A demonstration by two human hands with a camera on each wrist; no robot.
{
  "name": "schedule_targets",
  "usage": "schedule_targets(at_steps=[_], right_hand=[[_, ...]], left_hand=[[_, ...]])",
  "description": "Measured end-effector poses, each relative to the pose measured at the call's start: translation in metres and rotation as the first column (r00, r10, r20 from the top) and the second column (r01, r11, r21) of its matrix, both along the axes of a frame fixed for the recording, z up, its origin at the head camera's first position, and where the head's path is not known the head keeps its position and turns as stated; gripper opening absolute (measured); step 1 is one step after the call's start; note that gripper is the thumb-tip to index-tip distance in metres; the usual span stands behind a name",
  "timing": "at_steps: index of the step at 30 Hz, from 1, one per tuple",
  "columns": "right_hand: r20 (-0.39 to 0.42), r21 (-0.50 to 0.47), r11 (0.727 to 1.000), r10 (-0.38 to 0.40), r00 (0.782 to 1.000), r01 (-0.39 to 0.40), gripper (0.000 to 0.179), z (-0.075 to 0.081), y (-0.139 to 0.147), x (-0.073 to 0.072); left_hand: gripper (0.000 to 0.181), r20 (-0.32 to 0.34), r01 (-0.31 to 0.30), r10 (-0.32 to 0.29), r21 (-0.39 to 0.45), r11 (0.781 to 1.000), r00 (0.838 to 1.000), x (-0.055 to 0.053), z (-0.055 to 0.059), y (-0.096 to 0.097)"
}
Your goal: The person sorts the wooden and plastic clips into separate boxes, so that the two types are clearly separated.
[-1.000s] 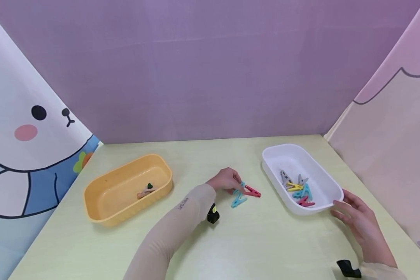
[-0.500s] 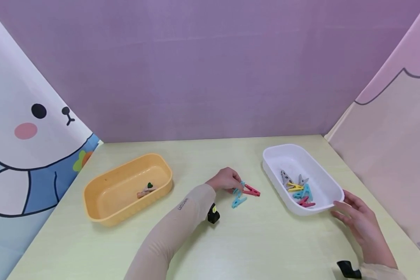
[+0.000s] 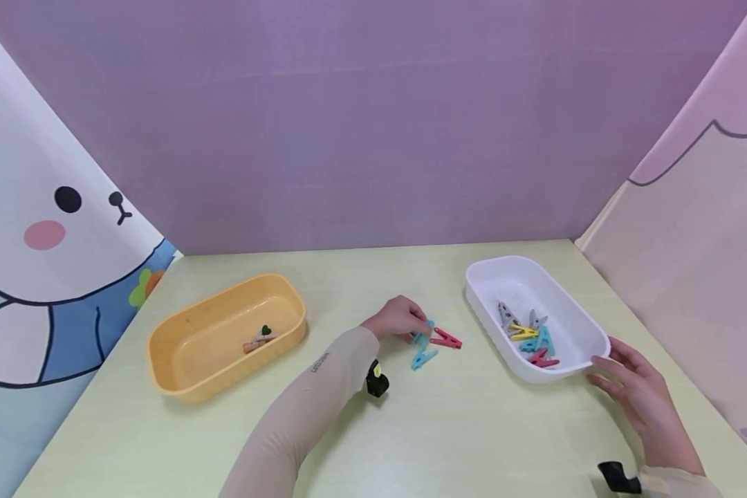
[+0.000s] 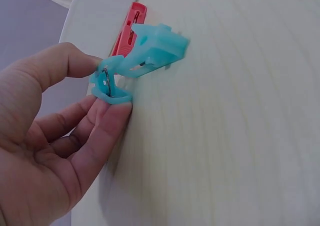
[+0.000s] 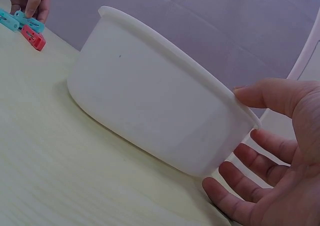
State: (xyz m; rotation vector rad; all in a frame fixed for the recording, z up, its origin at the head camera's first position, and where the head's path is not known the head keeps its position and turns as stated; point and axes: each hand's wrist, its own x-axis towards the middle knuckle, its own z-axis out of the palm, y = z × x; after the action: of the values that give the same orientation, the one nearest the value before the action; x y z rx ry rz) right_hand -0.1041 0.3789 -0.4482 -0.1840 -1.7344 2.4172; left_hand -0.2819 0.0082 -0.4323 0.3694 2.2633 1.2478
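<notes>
My left hand (image 3: 398, 319) is low over the middle of the table. Its thumb and index finger pinch a turquoise clothespin (image 4: 114, 88), whose wire spring shows in the left wrist view. Right beyond it lie a second turquoise clothespin (image 3: 425, 358) and a red clothespin (image 3: 446, 339). At the right, my right hand (image 3: 636, 394) holds the near right corner of a white plastic basin (image 3: 492, 346). The thumb is on the rim and the other fingertips are against the outer wall. Inside are several clothespins in grey, yellow, turquoise and red (image 3: 543, 358).
On the left of the table stands an orange-yellow basin (image 3: 193, 389) with small wooden clips (image 3: 260, 341) inside, one bearing a dark green heart. A purple backdrop (image 3: 373, 138) rises behind the table's far edge, with printed cloths at both sides.
</notes>
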Motion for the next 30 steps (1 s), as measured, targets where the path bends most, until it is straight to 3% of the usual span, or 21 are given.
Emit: schedule_targets(at_steps=[10, 16, 30], right_hand=[[0.028, 0.029, 1.0, -0.006, 1.0, 0.005, 0.038, 0.002, -0.001, -0.001], [0.031, 0.028, 1.0, -0.007, 0.999, 0.006, 0.038, 0.001, 0.0, -0.001], [0.035, 0.052, 0.999, -0.006, 0.999, 0.004, 0.036, -0.003, 0.004, -0.003]], left_hand=[[0.021, 0.023, -0.055, 0.053, 0.097, 0.994, 0.998, -0.002, 0.01, -0.006], [0.022, 0.039, -0.063, 0.056, 0.19, 0.98, 0.998, -0.006, 0.02, -0.007], [0.027, 0.096, -0.101, 0.076, 0.302, 0.948, 0.993, -0.009, 0.028, 0.004]])
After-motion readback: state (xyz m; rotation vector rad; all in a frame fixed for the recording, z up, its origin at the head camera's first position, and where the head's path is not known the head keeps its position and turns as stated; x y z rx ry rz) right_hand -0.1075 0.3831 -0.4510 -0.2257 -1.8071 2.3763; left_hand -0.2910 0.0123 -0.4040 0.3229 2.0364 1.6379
